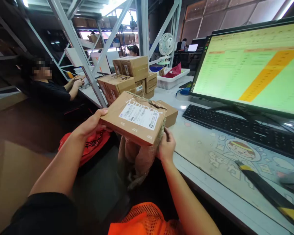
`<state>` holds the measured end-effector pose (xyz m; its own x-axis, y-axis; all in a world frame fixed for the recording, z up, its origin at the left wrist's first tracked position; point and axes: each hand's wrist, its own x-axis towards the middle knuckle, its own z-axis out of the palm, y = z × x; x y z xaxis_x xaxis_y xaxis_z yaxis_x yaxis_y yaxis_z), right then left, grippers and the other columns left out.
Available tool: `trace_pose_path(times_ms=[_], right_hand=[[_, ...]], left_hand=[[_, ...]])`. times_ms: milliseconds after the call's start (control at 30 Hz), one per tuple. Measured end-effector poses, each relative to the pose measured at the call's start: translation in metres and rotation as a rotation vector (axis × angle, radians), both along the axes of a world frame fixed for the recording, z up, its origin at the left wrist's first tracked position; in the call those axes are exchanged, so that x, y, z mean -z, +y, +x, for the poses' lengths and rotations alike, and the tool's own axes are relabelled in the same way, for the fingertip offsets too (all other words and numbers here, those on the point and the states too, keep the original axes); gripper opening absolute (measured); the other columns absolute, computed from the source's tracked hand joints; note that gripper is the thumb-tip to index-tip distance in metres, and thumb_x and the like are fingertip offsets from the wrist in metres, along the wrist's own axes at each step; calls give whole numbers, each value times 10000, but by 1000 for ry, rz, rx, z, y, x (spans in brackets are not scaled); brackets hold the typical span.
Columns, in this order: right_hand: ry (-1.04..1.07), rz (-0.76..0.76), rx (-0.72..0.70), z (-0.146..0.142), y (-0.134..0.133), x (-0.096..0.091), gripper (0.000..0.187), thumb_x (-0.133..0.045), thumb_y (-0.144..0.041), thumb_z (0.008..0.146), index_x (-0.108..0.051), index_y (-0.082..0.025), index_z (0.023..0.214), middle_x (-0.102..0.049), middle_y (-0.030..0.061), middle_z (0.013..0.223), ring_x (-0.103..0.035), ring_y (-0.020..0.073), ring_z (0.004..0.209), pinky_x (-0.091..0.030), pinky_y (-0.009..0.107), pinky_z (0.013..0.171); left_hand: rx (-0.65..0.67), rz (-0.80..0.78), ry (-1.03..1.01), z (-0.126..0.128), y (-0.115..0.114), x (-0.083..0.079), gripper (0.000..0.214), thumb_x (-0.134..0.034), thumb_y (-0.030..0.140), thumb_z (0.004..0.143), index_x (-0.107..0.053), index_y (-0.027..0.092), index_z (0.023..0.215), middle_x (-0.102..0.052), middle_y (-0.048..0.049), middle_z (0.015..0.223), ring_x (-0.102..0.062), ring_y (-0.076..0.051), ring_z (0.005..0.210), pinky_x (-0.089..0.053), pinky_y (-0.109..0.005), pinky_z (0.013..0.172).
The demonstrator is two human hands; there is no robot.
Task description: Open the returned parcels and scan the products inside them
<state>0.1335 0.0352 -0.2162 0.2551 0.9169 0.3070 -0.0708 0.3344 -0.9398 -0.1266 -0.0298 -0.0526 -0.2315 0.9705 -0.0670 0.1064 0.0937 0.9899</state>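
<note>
I hold a flat cardboard parcel (pixel 134 119) with a white shipping label, tilted, in front of me at the table's left edge. My left hand (pixel 93 124) grips its left end, thumb on top. My right hand (pixel 165 147) is closed on its right lower corner together with the mouth of a brown woven sack (pixel 137 160) that hangs below the parcel. Another small cardboard box (pixel 170 114) lies on the table just behind the parcel.
A stack of cardboard boxes (pixel 129 78) stands on the table (pixel 210 153) behind. A keyboard (pixel 237 127) and monitor (pixel 252 65) are to the right, a white basket (pixel 171 81) and fan (pixel 166 45) farther back. A seated person (pixel 49 88) works at left. Orange mesh (pixel 142 222) lies below.
</note>
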Motion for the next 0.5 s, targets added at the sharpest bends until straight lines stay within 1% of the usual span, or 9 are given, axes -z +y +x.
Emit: trace_pose_path(times_ms=[67, 100, 200, 233, 267, 300, 333, 400, 500], right_hand=[[108, 19, 29, -2, -10, -6, 497, -561, -545, 918, -677, -147, 1192, -716, 170, 1192, -676, 280, 1105, -524, 489, 1025], [135, 43, -1, -6, -18, -8, 505, -564, -556, 927, -666, -156, 1219, -721, 156, 1157, -684, 268, 1073, -542, 465, 991], [78, 96, -294, -22, -44, -11, 660, -655, -498, 913, -506, -220, 1492, -730, 86, 1066, -702, 226, 958, -581, 384, 874], [23, 102, -392, -28, -51, -11, 677, -665, -461, 912, -482, -238, 1524, -734, 69, 1037, -704, 221, 931, -583, 374, 859], [-38, 107, -466, -34, -55, -11, 616, -653, -426, 917, -529, -244, 1492, -740, 60, 1009, -705, 223, 913, -581, 374, 855], [-92, 113, -502, -40, -57, -11, 498, -625, -396, 921, -622, -241, 1394, -747, 58, 988, -705, 230, 907, -578, 380, 858], [-130, 119, -495, -45, -57, -11, 372, -595, -369, 918, -707, -231, 1245, -752, 61, 975, -703, 238, 914, -571, 386, 869], [-151, 121, -397, -56, -50, -15, 253, -549, -332, 893, -750, -215, 990, -751, 60, 937, -692, 243, 900, -557, 380, 855], [-104, 118, -257, -76, -41, -29, 256, -507, -302, 868, -726, -196, 947, -719, 43, 867, -649, 210, 809, -530, 335, 777]], left_hand=[[-3, -5, 37, -19, -10, -7, 630, -562, 535, 785, -659, 155, 1278, -760, -71, 880, -716, -289, 823, -608, -336, 622], [-3, -11, 46, -30, -19, -10, 613, -562, 526, 788, -660, 182, 1287, -762, -56, 886, -712, -283, 840, -599, -319, 631], [-11, -47, 46, -62, -55, -18, 575, -583, 526, 778, -674, 262, 1281, -770, -16, 904, -701, -277, 915, -573, -278, 684], [-31, -66, 60, -72, -70, -20, 573, -598, 533, 759, -680, 279, 1266, -773, -7, 917, -698, -282, 937, -567, -272, 696], [-56, -98, 87, -82, -85, -23, 573, -617, 539, 733, -689, 292, 1245, -777, 3, 933, -695, -288, 950, -563, -269, 703], [-87, -140, 123, -91, -101, -26, 573, -632, 544, 706, -697, 298, 1219, -780, 9, 951, -694, -294, 951, -563, -270, 705], [-124, -188, 160, -99, -118, -29, 575, -641, 554, 684, -705, 295, 1193, -783, 9, 970, -696, -300, 938, -564, -276, 699], [-197, -303, 200, -111, -150, -37, 582, -657, 568, 642, -720, 268, 1137, -785, -12, 993, -705, -319, 906, -572, -303, 691], [-281, -436, 237, -124, -189, -49, 581, -717, 539, 551, -746, 210, 1030, -779, -55, 960, -714, -354, 901, -582, -336, 707]])
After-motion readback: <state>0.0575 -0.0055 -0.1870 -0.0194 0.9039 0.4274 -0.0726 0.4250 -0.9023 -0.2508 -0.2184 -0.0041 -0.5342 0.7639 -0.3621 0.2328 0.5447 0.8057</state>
